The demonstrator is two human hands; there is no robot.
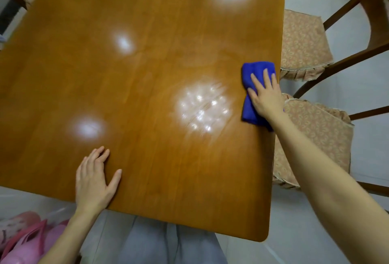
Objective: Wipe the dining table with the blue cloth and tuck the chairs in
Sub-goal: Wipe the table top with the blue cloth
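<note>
We're mid-wipe: R hand point(266, 97) flat, pressing blue cloth point(255, 68) at table point(147, 78) edge; L hand point(92, 181) flat, empty; chairs point(303, 47) untucked.

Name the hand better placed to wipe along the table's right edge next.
Right. The right hand lies flat on the cloth at that edge of the table; the left hand rests bare at the near edge, far from the cloth.

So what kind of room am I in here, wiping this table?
Probably a home dining area: a large glossy brown wooden dining table, two wooden chairs with floral cushioned seats along its right edge, and what look like pink plastic slippers down by the pale floor.
</note>
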